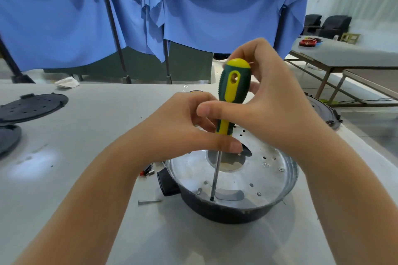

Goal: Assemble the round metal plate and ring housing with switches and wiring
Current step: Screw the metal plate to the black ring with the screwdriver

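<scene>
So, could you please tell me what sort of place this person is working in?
Probably a workshop or small assembly area. A screwdriver is being driven into a round metal plate on a plain work table, black round parts lie nearby, and blue cloth screens off the space behind.

Workshop: draped blue cloth [193,17]; bare worktables [344,58]

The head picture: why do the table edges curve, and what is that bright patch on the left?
Head view: the wide-angle lens bows the table edges; the patch is lamp glare; the plate also shines; the hands cast soft shadows; the far room looks washed out.
</scene>
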A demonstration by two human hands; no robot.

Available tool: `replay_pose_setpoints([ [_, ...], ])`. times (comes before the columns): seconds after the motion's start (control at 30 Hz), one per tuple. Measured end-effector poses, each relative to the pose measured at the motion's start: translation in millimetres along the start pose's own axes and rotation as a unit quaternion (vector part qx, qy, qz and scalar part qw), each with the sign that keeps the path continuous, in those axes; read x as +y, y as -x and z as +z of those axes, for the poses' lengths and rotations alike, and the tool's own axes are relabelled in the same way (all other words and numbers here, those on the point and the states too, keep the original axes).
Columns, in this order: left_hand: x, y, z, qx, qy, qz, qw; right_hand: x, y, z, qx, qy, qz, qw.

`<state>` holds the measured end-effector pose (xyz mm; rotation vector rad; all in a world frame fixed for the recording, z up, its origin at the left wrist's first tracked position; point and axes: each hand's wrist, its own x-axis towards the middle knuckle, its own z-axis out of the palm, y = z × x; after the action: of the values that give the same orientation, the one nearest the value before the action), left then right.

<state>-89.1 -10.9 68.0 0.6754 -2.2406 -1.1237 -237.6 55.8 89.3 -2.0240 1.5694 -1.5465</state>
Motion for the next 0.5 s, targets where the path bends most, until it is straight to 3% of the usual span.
replay_pose_setpoints([
  [0.1,-3,-1,-1,-0.013,0.05,-0.003,0.999,-2,-2,-1,-0.031,-0.029,0.016,0.999],
  [0.3,-10,2,-11,-0.115,0.149,-0.031,0.982,2,1,-21,-0.17,-0.226,0.051,0.958],
  [0.5,-14,3,-13,-0.166,0.17,-0.028,0.971,2,4,-14,-0.091,-0.137,0.015,0.986],
])
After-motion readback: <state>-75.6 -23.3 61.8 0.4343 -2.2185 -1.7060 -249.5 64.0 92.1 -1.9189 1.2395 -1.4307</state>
